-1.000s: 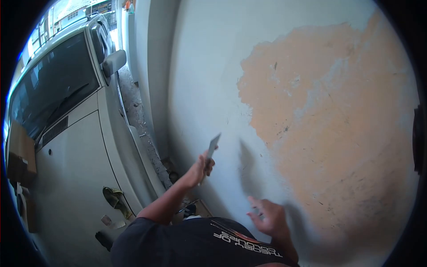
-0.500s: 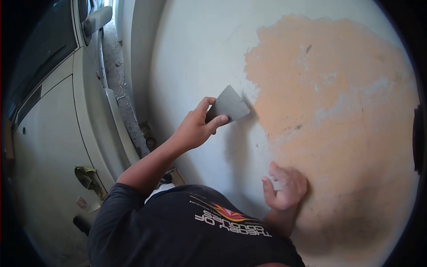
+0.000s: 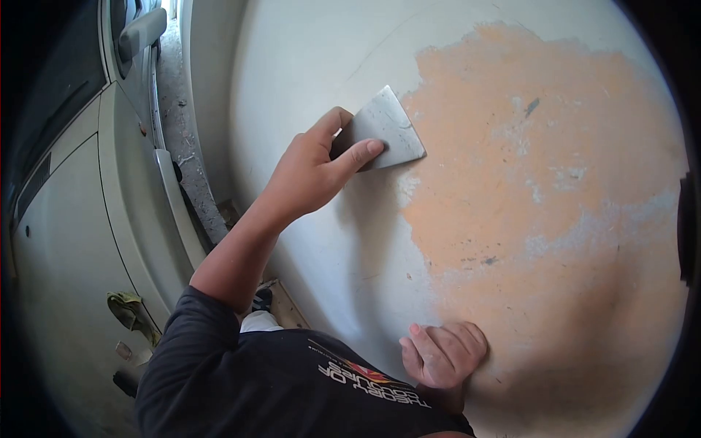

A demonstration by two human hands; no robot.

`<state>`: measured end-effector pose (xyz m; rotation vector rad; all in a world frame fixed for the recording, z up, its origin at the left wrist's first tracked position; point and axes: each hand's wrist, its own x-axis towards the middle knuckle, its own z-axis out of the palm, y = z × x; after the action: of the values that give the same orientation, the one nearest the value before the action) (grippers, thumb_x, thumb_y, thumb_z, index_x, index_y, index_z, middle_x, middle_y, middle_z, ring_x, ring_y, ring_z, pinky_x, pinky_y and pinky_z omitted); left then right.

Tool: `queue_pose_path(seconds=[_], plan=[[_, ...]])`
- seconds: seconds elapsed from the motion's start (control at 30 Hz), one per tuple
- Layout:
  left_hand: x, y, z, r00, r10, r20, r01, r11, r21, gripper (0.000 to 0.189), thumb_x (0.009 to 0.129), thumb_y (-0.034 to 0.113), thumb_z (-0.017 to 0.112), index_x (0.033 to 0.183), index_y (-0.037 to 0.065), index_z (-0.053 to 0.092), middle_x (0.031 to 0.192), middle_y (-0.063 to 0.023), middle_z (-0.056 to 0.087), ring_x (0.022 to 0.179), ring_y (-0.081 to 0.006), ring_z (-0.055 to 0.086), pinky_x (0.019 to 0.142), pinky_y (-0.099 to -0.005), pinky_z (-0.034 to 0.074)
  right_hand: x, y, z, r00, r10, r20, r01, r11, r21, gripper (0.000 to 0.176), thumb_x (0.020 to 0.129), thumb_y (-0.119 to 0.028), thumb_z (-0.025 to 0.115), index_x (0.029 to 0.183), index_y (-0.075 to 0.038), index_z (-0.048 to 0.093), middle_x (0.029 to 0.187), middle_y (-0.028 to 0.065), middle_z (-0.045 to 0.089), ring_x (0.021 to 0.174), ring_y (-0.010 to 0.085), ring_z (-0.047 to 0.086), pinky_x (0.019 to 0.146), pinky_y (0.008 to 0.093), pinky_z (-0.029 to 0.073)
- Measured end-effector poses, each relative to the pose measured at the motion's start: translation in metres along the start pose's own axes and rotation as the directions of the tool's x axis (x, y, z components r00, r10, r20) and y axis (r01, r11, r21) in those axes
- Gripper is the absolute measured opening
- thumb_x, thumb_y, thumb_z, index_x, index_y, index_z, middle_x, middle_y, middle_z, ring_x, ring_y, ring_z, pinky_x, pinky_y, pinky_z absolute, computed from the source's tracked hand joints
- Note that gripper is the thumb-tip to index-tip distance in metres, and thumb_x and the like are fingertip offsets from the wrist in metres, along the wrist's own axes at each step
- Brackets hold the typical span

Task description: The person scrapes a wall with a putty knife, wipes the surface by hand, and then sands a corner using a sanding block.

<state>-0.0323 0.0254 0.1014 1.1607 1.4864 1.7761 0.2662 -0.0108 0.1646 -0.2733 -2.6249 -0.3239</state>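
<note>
Between the thumb and fingers of my left hand (image 3: 314, 164) is a flat grey metal scraper (image 3: 391, 131), wider toward its far edge. Its edge reaches the left border of a bare orange patch (image 3: 475, 175) on the white wall (image 3: 299, 87), and whitish residue marks the blade. Any handle is hidden by the hand. Low in the view, my right hand (image 3: 444, 355) is near the wall in front of the patch's lower part, fingers curled in and nothing visible in them.
A pale car (image 3: 66, 219) with a side mirror (image 3: 142, 33) stands close on the left. A greenish cloth (image 3: 131, 314) hangs against its door. Debris lies on the strip of floor (image 3: 182, 124) beyond the wall's edge.
My left hand has moved the scraper up to the patch's left border, with the blade turned more upright. My right hand has dropped lower, its fingers curled tighter. The view has shifted slightly.
</note>
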Motion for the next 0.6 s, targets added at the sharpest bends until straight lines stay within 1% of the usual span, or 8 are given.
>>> queue_pose_path(seconds=[0.07, 0.13, 0.2, 0.23, 0.33, 0.47, 0.57, 0.6], plan=[[0.001, 0.001, -0.002, 1.0, 0.006, -0.013, -0.005, 1.0, 0.011, 0.05, 0.092, 0.049, 0.07, 0.105, 0.001, 0.061, 0.072, -0.0117, 0.067, 0.065, -0.0181, 0.064, 0.063, -0.0326, 0.049, -0.001, 0.003, 0.001, 0.999, -0.02, -0.027, 0.021, 0.999, 0.034, 0.015, 0.085, -0.019, 0.073, 0.096, -0.008, 0.071, 0.069, 0.0019, 0.063, 0.055, 0.018, 0.058, 0.051, 0.0314, 0.041], [0.003, 0.005, -0.005, 0.996, 0.089, -0.001, -0.088, 0.992, 0.092, 0.052, 0.092, 0.053, 0.067, 0.106, 0.003, 0.061, 0.072, -0.0124, 0.069, 0.065, -0.0225, 0.067, 0.063, -0.0342, 0.049, -0.003, 0.004, 0.002, 0.998, -0.034, -0.05, 0.038, 0.997, 0.069, 0.016, 0.085, -0.019, 0.073, 0.096, -0.008, 0.071, 0.069, 0.0022, 0.063, 0.055, 0.0183, 0.058, 0.051, 0.0313, 0.041], [0.001, 0.006, -0.004, 0.997, 0.077, 0.025, -0.08, 0.981, 0.177, 0.053, 0.093, 0.056, 0.064, 0.108, 0.006, 0.062, 0.072, -0.0136, 0.069, 0.065, -0.0256, 0.068, 0.063, -0.0361, 0.05, -0.003, 0.006, 0.003, 0.996, -0.035, -0.084, 0.043, 0.995, 0.089, 0.026, 0.082, -0.017, 0.076, 0.106, -0.01, 0.073, 0.073, -0.0001, 0.062, 0.053, 0.0131, 0.056, 0.047, 0.0278, 0.041], [0.0, 0.004, -0.001, 0.997, 0.082, 0.014, -0.083, 0.983, 0.164, 0.054, 0.093, 0.059, 0.061, 0.108, 0.007, 0.062, 0.073, -0.0143, 0.069, 0.067, -0.0275, 0.069, 0.063, -0.0375, 0.05, -0.004, 0.006, 0.003, 0.996, -0.038, -0.086, 0.046, 0.995, 0.094, 0.026, 0.081, -0.017, 0.077, 0.106, -0.01, 0.073, 0.075, 0.0004, 0.063, 0.054, 0.0135, 0.057, 0.048, 0.0276, 0.042], [0.0, 0.009, 0.0, 0.997, 0.074, -0.009, -0.07, 0.967, 0.244, 0.054, 0.093, 0.06, 0.06, 0.108, 0.008, 0.062, 0.073, -0.0142, 0.069, 0.067, -0.0276, 0.07, 0.063, -0.0379, 0.05, -0.005, 0.008, 0.003, 0.994, -0.048, -0.095, 0.058, 0.993, 0.105, 0.027, 0.081, -0.017, 0.077, 0.107, -0.01, 0.073, 0.076, 0.0005, 0.064, 0.054, 0.0135, 0.057, 0.047, 0.0276, 0.041], [0.004, 0.02, -0.004, 1.0, 0.022, 0.017, -0.026, 0.97, 0.243, 0.055, 0.093, 0.06, 0.059, 0.108, 0.008, 0.062, 0.073, -0.014, 0.069, 0.068, -0.0282, 0.069, 0.063, -0.0382, 0.05, -0.005, 0.009, 0.004, 0.993, -0.051, -0.108, 0.063, 0.991, 0.117, 0.028, 0.081, -0.017, 0.077, 0.107, -0.01, 0.073, 0.076, 0.0009, 0.064, 0.054, 0.0134, 0.057, 0.047, 0.0275, 0.041], [0.003, 0.019, -0.004, 0.997, 0.079, 0.006, -0.078, 0.972, 0.222, 0.054, 0.094, 0.06, 0.059, 0.109, 0.008, 0.062, 0.073, -0.0136, 0.069, 0.067, -0.028, 0.068, 0.063, -0.0384, 0.049, -0.005, 0.009, 0.004, 0.993, -0.059, -0.107, 0.072, 0.99, 0.123, 0.027, 0.081, -0.017, 0.076, 0.107, -0.01, 0.074, 0.076, 0.0013, 0.064, 0.054, 0.0134, 0.057, 0.047, 0.0274, 0.041], [0.003, 0.024, -0.006, 0.998, 0.043, 0.039, -0.05, 0.978, 0.203, 0.05, 0.096, 0.053, 0.061, 0.108, 0.005, 0.061, 0.075, -0.012, 0.068, 0.069, -0.0211, 0.066, 0.066, -0.0351, 0.05, -0.006, 0.009, 0.004, 0.992, -0.058, -0.109, 0.072, 0.989, 0.128, 0.027, 0.081, -0.017, 0.076, 0.106, -0.01, 0.074, 0.076, 0.0014, 0.064, 0.054, 0.0134, 0.058, 0.047, 0.0273, 0.042]])
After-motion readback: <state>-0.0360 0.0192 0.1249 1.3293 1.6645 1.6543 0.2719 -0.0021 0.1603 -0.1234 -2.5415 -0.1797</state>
